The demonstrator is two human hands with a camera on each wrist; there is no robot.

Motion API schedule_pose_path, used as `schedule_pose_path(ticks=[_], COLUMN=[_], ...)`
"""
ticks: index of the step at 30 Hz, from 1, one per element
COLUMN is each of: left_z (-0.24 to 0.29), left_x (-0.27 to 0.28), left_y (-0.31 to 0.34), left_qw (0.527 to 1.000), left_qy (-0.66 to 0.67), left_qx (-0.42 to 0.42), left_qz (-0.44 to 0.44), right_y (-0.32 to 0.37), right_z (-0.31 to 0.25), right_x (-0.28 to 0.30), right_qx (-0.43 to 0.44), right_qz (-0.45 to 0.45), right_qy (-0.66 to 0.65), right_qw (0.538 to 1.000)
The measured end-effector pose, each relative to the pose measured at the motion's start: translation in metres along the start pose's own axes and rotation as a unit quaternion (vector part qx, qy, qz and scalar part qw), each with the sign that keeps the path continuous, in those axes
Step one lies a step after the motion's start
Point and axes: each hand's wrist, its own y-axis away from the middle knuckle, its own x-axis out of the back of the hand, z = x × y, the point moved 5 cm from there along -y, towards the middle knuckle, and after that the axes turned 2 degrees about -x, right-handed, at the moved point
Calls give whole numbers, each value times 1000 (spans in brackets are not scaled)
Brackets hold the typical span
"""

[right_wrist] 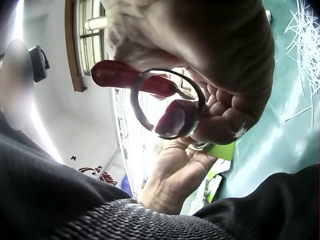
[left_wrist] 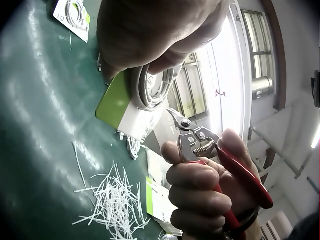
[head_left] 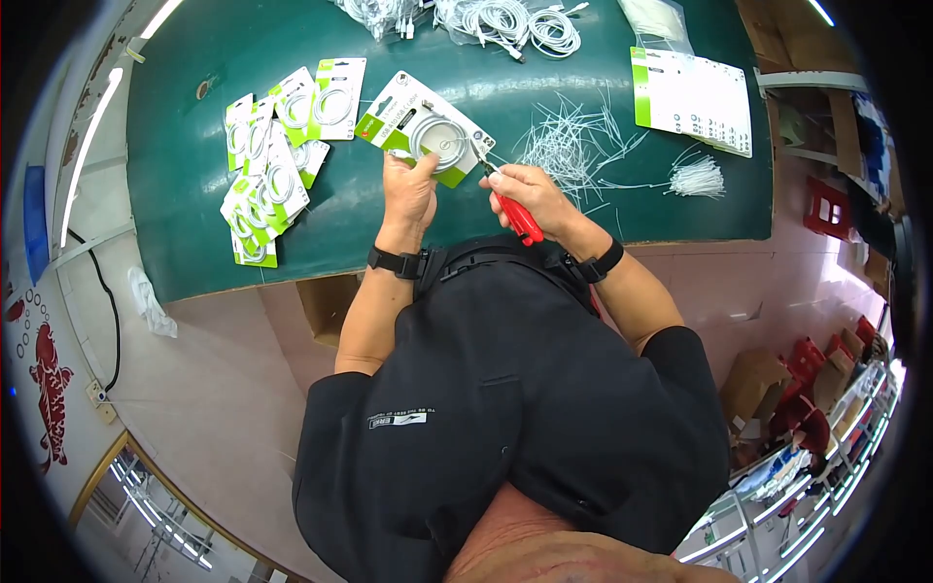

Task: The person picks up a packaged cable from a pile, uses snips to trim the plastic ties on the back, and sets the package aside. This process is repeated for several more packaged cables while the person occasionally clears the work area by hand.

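The left hand [head_left: 411,189] grips the lower edge of a green-and-white card [head_left: 389,109], its thumb at a coiled white cable [head_left: 439,143] on the card's front. In the right hand [head_left: 539,199] are red-handled cutters [head_left: 520,216], fingers curled round the handles. Their metal blades point at the card's right side, close to the coil. In the left wrist view the cutters [left_wrist: 194,137] show a spring between the handles, with the tip near the coil [left_wrist: 150,90]. The right wrist view has the red handle [right_wrist: 125,80] in the right hand [right_wrist: 215,65]; its blades are hidden.
Several carded cables [head_left: 277,180] lie in an overlapping pile on the green table [head_left: 360,238] at left. Loose white ties [head_left: 573,146] are scattered right of the hands, beside a tie bundle [head_left: 697,178] and a stack of cards [head_left: 692,102]. Bagged cables [head_left: 501,24] lie at the far edge.
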Motion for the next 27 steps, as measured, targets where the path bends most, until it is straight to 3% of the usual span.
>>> schedule_pose_path(ticks=[10, 22, 27], left_z=[-2, -7, -10], left_x=[-6, -6, -8], left_y=[1, 1, 2], left_qw=[998, 996, 995], left_qy=[-40, -72, -89], left_qx=[-39, -41, -26], left_qz=[-6, -32, -39], right_y=[-2, -6, -4], right_z=[0, 8, 4], right_x=[-5, 3, -3], right_qx=[-8, -26, -17], right_qz=[-40, -16, -48], right_qy=[-29, -81, -9], right_qw=[999, 996, 999])
